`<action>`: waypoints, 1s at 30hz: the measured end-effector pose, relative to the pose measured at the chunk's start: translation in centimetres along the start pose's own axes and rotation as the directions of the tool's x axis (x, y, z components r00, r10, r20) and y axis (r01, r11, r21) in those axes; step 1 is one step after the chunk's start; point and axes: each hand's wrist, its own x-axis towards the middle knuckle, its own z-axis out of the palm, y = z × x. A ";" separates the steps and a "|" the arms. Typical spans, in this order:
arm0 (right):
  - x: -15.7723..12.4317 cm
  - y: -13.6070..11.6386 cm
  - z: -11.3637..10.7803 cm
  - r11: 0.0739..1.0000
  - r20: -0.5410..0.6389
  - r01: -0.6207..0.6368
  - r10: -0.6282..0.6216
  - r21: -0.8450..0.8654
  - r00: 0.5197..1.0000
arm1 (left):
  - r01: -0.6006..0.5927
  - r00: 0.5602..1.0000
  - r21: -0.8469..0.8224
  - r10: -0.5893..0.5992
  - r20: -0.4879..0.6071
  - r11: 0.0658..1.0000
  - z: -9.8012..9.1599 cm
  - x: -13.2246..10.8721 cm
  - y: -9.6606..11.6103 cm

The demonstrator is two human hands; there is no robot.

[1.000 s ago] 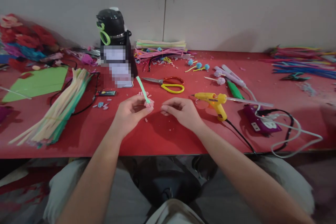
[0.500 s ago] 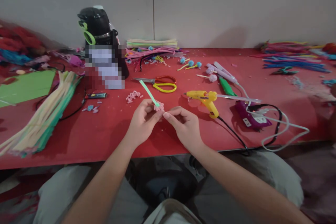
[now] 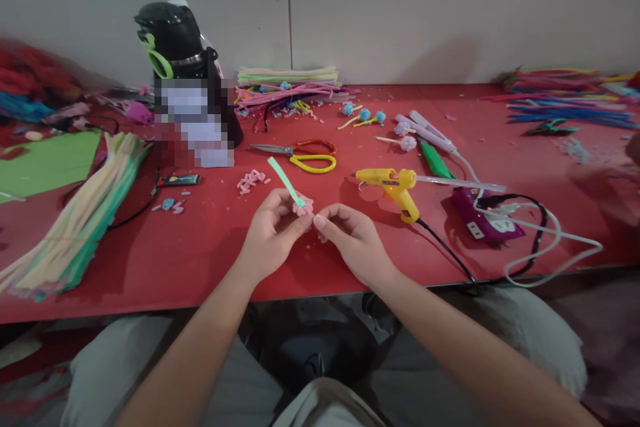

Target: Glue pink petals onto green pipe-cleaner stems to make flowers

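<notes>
My left hand [image 3: 273, 230] pinches a small pink flower head [image 3: 303, 207] with a light green stem [image 3: 284, 179] that sticks up and away to the left. Beside it, my right hand [image 3: 350, 237] has its fingers curled, thumb and forefinger tips touching the pink head. Both hands hover over the red table [image 3: 210, 247] near its front edge. A little heap of pink pieces [image 3: 250, 180] lies just beyond my left hand.
A yellow glue gun [image 3: 393, 183] with a black cord lies right of my hands. Yellow-and-red scissors [image 3: 305, 155] lie behind them. A purple power strip [image 3: 487, 220], a black flask [image 3: 175, 47], a bundle of pale stems [image 3: 85, 210], green paper [image 3: 47, 160] and pipe cleaner piles [image 3: 565, 107] surround the area.
My hands came together toward the table's front edge. The right hand's fingertips, apart from the flower a second ago, now touch its pink head. The view shifted right.
</notes>
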 end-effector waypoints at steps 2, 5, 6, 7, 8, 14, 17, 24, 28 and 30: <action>0.0 0.3 -0.2 0.998 0.041 -0.032 0.030 0.061 0.999 | 0.009 1.000 -0.026 -0.008 0.017 1.000 0.1 0.0 0.1; 0.1 0.6 -0.3 0.979 0.106 -0.087 0.069 0.182 0.992 | 0.039 0.998 -0.090 -0.034 0.056 0.995 0.1 0.0 0.0; 0.1 0.6 -0.3 0.970 0.123 -0.108 0.083 0.217 0.989 | 0.047 0.997 -0.115 -0.040 0.069 0.992 0.1 0.0 -0.1; 0.2 0.5 -0.3 0.963 0.134 -0.125 0.095 0.239 0.986 | 0.053 0.996 -0.138 -0.043 0.079 0.989 0.1 0.0 -0.2; 0.2 0.4 -0.3 0.960 0.139 -0.134 0.102 0.244 0.985 | 0.056 0.995 -0.157 -0.043 0.085 0.986 0.0 0.1 -0.3; 0.4 -1.0 -1.3 0.999 0.117 -0.041 0.045 -0.030 0.992 | 0.077 0.994 -0.191 -0.061 0.085 0.979 -0.2 0.1 -0.3; 0.5 -1.7 -2.2 0.991 0.152 0.003 0.018 -0.137 0.988 | 0.101 0.992 -0.170 -0.085 0.098 0.980 -0.1 0.1 -0.2; 0.6 -1.7 -2.4 0.993 0.030 -0.059 0.056 0.099 0.998 | 0.054 0.994 -0.075 -0.046 0.098 0.996 0.1 0.1 -0.6; 0.5 -1.7 -1.1 0.940 -0.009 -0.141 0.151 0.310 0.988 | 0.016 0.995 -0.033 -0.013 0.100 0.999 0.1 0.0 -0.8; 0.4 -1.8 -0.7 0.911 0.012 -0.190 0.200 0.367 0.980 | 0.011 0.995 -0.041 -0.007 0.104 0.999 0.0 0.1 -0.8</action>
